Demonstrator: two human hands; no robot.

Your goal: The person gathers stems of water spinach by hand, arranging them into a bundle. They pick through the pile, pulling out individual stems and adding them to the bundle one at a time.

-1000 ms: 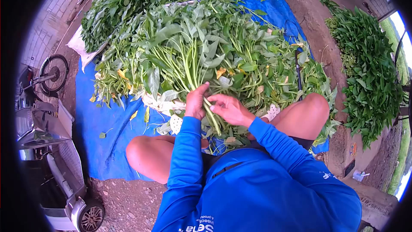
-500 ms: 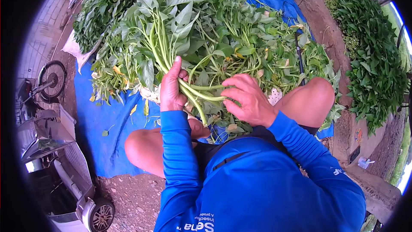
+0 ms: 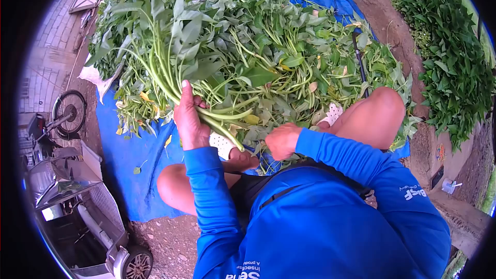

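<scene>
My left hand [image 3: 191, 119] is wrapped round a bunch of long green stems [image 3: 164, 75], thumb on top. The bunch's leaves spread up and to the left, and its cut ends point down toward my lap. Lower and to the right, my right hand [image 3: 283, 140] is closed just above my lap, apart from the bunch. Its fingers curl downward, and what they hold, if anything, is hidden. Beyond both hands lies a wide heap of leafy stems [image 3: 289, 62] with some yellow leaves.
The heap lies on a blue tarp [image 3: 134, 175]. My bent knees are at both sides, with a light perforated shoe [image 3: 332, 114] near the right one. At the left stand a wheel [image 3: 69, 114] and a vehicle [image 3: 77, 217]. More leafy greens [image 3: 449, 62] are piled at the right.
My left hand has moved left with the bunch. My right hand has left the stems, come down toward my lap and closed.
</scene>
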